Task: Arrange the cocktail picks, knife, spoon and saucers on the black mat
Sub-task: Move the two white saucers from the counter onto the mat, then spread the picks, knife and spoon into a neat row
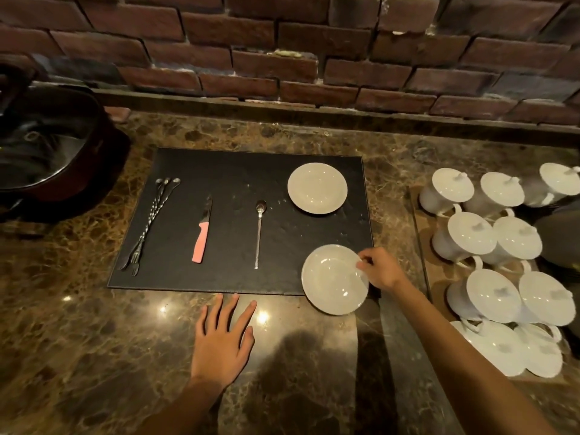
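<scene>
A black mat (232, 171) lies on the marble counter. On its left are three twisted metal cocktail picks (147, 227), then a pink-handled knife (202, 235), then a long thin spoon (259, 233). One white saucer (317, 187) sits at the mat's far right corner. A second white saucer (332, 281) rests at the near right corner, overhanging the mat's front edge. My right hand (381, 268) pinches that saucer's right rim. My left hand (224, 337) lies flat on the counter just in front of the mat, fingers spread.
A tray of several white lidded cups (502, 262) stands to the right of the mat. A dark round basin (44, 152) sits at the far left. A brick wall (282, 51) closes off the back of the counter.
</scene>
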Tool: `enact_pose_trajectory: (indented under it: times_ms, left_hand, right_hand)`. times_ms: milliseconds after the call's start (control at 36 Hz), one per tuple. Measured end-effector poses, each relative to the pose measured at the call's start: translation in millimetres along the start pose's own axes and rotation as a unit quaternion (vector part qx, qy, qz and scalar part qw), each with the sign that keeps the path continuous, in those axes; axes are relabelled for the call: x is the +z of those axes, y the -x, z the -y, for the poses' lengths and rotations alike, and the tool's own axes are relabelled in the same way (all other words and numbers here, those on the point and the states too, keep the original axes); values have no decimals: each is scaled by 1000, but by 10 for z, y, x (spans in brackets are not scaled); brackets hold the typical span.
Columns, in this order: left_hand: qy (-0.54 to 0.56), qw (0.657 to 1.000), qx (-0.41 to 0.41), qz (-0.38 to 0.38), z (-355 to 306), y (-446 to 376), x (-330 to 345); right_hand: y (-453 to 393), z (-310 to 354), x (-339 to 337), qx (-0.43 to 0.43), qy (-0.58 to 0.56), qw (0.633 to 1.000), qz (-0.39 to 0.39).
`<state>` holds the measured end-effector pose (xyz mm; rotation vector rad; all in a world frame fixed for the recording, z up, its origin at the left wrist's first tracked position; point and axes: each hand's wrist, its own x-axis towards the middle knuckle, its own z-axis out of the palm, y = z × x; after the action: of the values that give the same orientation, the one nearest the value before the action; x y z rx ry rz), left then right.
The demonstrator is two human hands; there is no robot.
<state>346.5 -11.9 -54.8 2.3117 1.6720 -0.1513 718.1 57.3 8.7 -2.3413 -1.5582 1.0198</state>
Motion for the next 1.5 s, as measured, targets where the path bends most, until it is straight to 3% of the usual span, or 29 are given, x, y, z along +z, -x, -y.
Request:
enact_pose_trajectory:
  times_ms: [278,472,639,750,917,1139,1306,1500]
  left_hand:
    - [8,1000,6,0,0,-5,-7]
    - [11,1000,3,14,10,-9,10]
    - [17,1000,9,-10,11,2,24]
    - [38,999,6,-10,10,26,-5]
    - [83,996,27,17,173,-11,-66]
    - [175,983,32,-36,1068,165,-523]
    - [163,979,-5,-119,2161,166,-681]
    - [112,983,-31,-142,3068,-280,-783]
  right_hand:
    - [-313,203,111,92,-126,985,-78]
    - [-284,250,62,102,-101,988,-63]
    - [-60,380,-35,82,-18,994,-74]
    - [186,537,-72,52,-27,992,-112]
    - [520,978,163,4,-72,996,-54]
    - [749,1951,787,-15,-134,991,26]
    - [695,2671,1325,-12,-142,989,40]
    - [400,3309,1876,-4,-138,990,-6]
